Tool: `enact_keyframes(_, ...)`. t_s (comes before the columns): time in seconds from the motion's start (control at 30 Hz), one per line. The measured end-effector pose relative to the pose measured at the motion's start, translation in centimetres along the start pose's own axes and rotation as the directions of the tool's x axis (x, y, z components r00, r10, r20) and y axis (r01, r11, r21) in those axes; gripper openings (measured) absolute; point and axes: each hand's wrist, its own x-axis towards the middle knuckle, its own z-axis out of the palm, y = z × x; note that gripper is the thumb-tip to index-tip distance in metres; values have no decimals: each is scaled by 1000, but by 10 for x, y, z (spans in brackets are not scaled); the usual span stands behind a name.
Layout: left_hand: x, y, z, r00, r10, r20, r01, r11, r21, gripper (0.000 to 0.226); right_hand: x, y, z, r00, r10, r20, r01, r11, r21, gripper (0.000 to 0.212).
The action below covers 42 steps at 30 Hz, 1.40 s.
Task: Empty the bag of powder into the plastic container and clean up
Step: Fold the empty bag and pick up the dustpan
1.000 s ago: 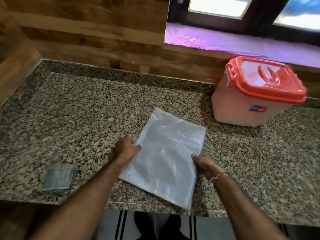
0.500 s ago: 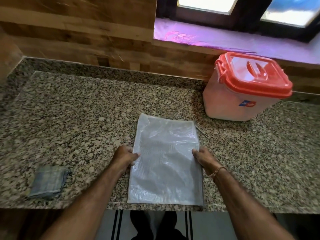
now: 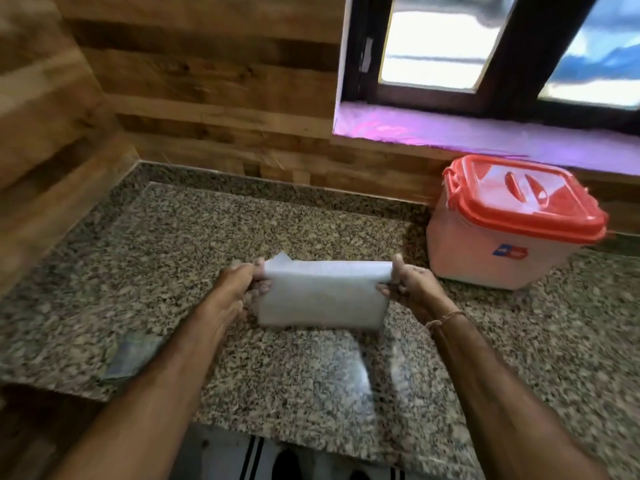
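Counter [image 3: 242, 230] of speckled granite carries two other things: one plastic container [image 3: 502, 265] at the far right, its red lid [image 3: 530, 216] on, and one folded grey cloth [image 3: 135, 355] at the near left, partly hidden by our left forearm. We hold the one folded bag [image 3: 322, 296] mid-counter, the fingers of left hand [image 3: 235, 285] and right hand [image 3: 412, 289] clamped on its ends. The container's blue-and-red sticker [image 3: 509, 251] is too blurred to read.
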Motion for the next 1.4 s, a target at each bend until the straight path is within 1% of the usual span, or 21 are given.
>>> enact_keyframes(0.13,-34,11,11,999,29,-28,-31,996,-82,30,0,-21,3,993,-80,86,78,997,23,42)
enact_keyframes(0.23,-48,-27,12,998,15,-65,-15,1000,1,34,3,-1,-13,985,-46,164,62,993,-96,40)
enact_keyframes(0.33,-65,-83,9,994,-55,-98,69,987,144,34,8,43,-42,974,72,213,-17,969,-246,31)
enact_keyframes(0.4,-81,-119,7,983,-142,-114,167,949,267,32,8,74,-62,969,141,205,-53,922,-383,27)
enact_keyframes(0.47,-90,-151,5,978,-176,-108,203,920,336,30,7,101,-78,969,161,186,-35,839,-542,23)
enact_keyframes(0.57,-92,-173,9,981,-95,-169,153,913,377,26,9,125,-93,974,102,203,86,662,-745,32)
enact_keyframes(0.67,-83,-171,18,969,-15,-247,112,917,383,46,12,132,-97,970,111,215,104,610,-785,32)
enact_keyframes(0.73,-71,-171,21,961,4,-275,105,919,381,66,12,131,-99,962,116,246,133,588,-798,31)
enact_keyframes(0.77,-64,-171,23,953,-1,-302,123,915,384,69,9,128,-99,959,120,257,138,592,-794,29)
enact_keyframes(0.9,-59,-171,31,925,-55,-376,225,876,426,51,1,120,-101,970,111,216,99,634,-767,39)
enact_keyframes(0.97,-60,-177,36,908,-68,-413,277,838,471,50,1,122,-101,982,95,162,70,615,-786,36)
enact_keyframes(1.03,-66,-180,44,888,-16,-459,303,771,560,46,-2,123,-97,990,60,129,76,547,-833,34)
enact_keyframes(1.1,-73,-182,52,874,158,-459,256,653,713,34,-4,125,-93,992,8,123,105,471,-876,38)
enact_keyframes(1.13,-74,-183,53,864,296,-408,185,566,803,46,-3,126,-92,992,-12,125,117,449,-886,38)
enact_keyframes(1.17,-72,-184,52,867,401,-296,100,441,892,68,-3,125,-91,992,-15,125,119,435,-892,37)
enact_keyframes(1.2,-70,-184,50,885,439,-155,14,308,951,85,-2,124,-91,992,-17,126,121,436,-892,35)
enact_keyframes(1.23,-67,-183,47,914,404,-35,-47,192,980,90,-2,121,-90,993,-20,113,111,431,-896,33)
enact_keyframes(1.27,-64,-182,45,944,328,38,-82,121,989,87,-1,121,-90,995,-32,94,99,429,-898,32)
enact_keyframes(1.33,-61,-181,44,985,166,53,-65,67,996,81,-1,121,-88,995,-91,29,68,469,-880,27)
enact_keyframes(1.37,-62,-178,45,989,142,46,-50,28,998,82,-2,123,-87,991,-129,-31,45,546,-837,23)
enact_keyframes(1.4,-64,-174,48,988,149,42,-39,-23,999,84,-4,128,-85,983,-153,-103,24,659,-752,21)
